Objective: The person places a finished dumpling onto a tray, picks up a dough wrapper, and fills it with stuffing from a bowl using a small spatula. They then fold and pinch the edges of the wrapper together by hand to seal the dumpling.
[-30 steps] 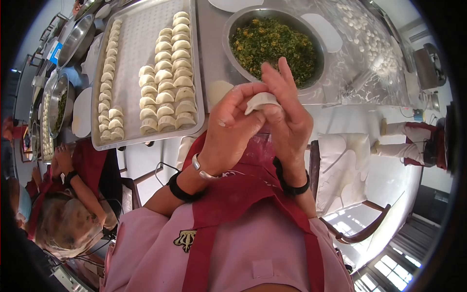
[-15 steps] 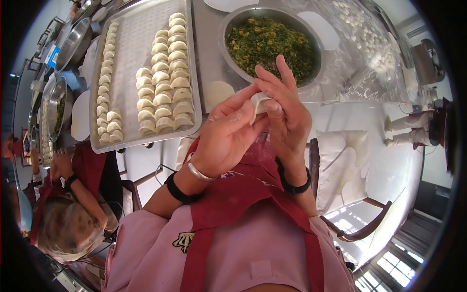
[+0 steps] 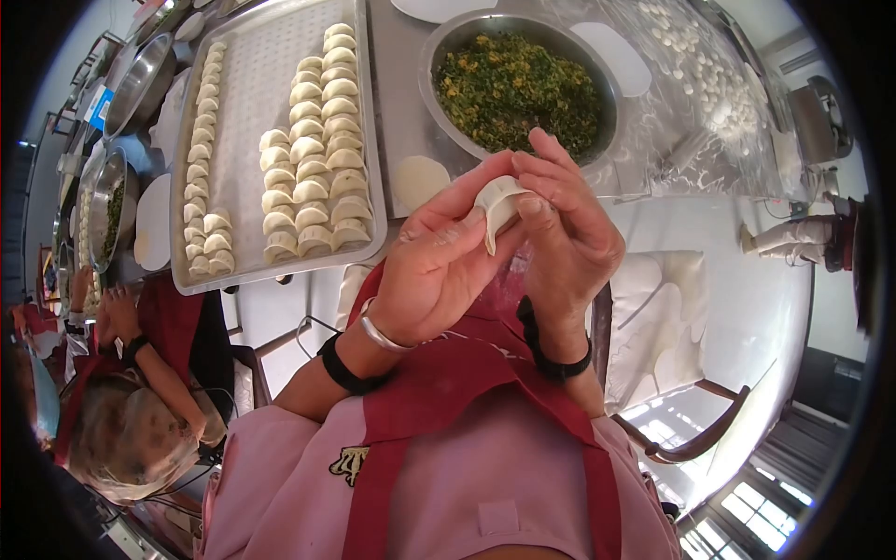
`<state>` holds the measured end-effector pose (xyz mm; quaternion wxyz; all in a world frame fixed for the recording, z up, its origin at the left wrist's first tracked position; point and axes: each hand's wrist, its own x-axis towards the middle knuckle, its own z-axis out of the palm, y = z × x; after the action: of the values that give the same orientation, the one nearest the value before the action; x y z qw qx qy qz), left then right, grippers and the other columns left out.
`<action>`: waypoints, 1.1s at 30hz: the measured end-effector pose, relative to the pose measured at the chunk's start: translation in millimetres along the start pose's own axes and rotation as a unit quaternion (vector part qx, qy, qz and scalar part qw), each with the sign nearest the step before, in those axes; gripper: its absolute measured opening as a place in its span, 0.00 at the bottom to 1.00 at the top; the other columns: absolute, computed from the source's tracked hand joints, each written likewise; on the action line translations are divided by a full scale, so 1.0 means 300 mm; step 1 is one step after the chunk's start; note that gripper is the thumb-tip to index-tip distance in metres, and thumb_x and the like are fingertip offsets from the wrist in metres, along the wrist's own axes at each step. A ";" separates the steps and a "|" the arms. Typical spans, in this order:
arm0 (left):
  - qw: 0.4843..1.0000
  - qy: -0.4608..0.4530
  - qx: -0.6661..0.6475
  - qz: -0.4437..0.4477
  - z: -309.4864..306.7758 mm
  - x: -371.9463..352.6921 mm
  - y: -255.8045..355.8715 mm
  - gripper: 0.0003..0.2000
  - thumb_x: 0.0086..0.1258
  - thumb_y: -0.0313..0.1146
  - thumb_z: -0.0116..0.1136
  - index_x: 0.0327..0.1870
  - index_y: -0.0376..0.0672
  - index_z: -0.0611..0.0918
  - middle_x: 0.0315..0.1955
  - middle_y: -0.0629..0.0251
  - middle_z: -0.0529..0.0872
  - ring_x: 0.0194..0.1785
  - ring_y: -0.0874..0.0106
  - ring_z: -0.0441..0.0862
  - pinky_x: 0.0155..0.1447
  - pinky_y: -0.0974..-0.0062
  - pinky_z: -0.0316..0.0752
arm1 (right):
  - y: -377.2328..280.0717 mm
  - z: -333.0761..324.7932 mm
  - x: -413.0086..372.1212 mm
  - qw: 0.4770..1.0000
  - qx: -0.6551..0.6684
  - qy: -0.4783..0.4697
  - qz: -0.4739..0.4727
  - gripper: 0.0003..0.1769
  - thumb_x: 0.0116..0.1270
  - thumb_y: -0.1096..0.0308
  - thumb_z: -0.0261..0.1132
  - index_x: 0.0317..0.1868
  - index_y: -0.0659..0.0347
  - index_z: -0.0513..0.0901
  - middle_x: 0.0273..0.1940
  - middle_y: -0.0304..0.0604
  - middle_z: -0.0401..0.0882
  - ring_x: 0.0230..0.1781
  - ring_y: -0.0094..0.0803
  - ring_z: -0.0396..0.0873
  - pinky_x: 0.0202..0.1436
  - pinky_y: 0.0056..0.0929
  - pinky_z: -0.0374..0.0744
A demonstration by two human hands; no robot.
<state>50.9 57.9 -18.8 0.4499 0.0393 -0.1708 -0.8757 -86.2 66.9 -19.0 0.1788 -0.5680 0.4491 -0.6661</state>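
Between my two hands is a folded, crescent-shaped dumpling (image 3: pixel 501 207), its curved edge turned up. My left hand (image 3: pixel 439 257) cups it from the left, the thumb lying against its side. On the other side my right hand (image 3: pixel 569 229) pinches the edge with thumb and fingers. Just beyond the hands stands a metal bowl (image 3: pixel 427 93) of chopped green and yellow filling (image 3: pixel 518 89). A flat round wrapper (image 3: pixel 420 180) lies on the table beside the bowl. To the left, a metal tray (image 3: pixel 245 121) carries rows of finished dumplings (image 3: pixel 308 145).
Small dough pieces (image 3: pixel 719 93) lie on the floury table (image 3: pixel 644 140) at the right. White plates (image 3: pixel 613 58) sit beside the bowl. A co-worker (image 3: pixel 140 373) is at the left near more metal bowls (image 3: pixel 140 89). A cushioned chair (image 3: pixel 653 327) stands at the right.
My right hand has shifted slightly right and its raised fingers have folded lower. More of the dumpling shows between my hands. The co-worker's hands at the left have moved a little.
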 end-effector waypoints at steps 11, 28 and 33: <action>0.999 0.025 0.024 -0.022 0.014 -0.006 0.020 0.26 0.81 0.32 0.43 0.75 0.29 0.58 0.71 0.51 0.67 0.76 0.62 0.63 0.81 0.59 0.55 | -0.011 -0.029 0.021 0.995 0.064 -0.043 0.055 0.12 0.59 0.78 0.73 0.44 0.67 0.87 0.46 0.50 0.88 0.63 0.50 0.78 0.69 0.50 0.73; 0.991 0.018 0.068 -0.110 0.025 -0.038 0.083 0.28 0.85 0.47 0.31 0.71 0.31 0.64 0.68 0.53 0.70 0.73 0.62 0.66 0.80 0.56 0.57 | -0.024 -0.059 0.035 0.978 0.098 -0.174 0.063 0.11 0.56 0.74 0.74 0.40 0.64 0.88 0.48 0.51 0.88 0.69 0.51 0.72 0.72 0.54 0.66; 0.985 0.031 0.100 -0.136 0.041 -0.041 0.096 0.28 0.85 0.48 0.31 0.70 0.30 0.66 0.66 0.53 0.72 0.70 0.63 0.69 0.78 0.57 0.61 | -0.015 -0.084 0.069 0.957 0.051 -0.285 -0.026 0.10 0.56 0.70 0.73 0.40 0.62 0.88 0.48 0.49 0.88 0.70 0.51 0.72 0.73 0.54 0.66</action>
<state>77.7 55.5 1.2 0.3252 0.1343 -0.2366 -0.9057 -114.2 63.8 -1.9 0.3108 -0.7361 0.3299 -0.5027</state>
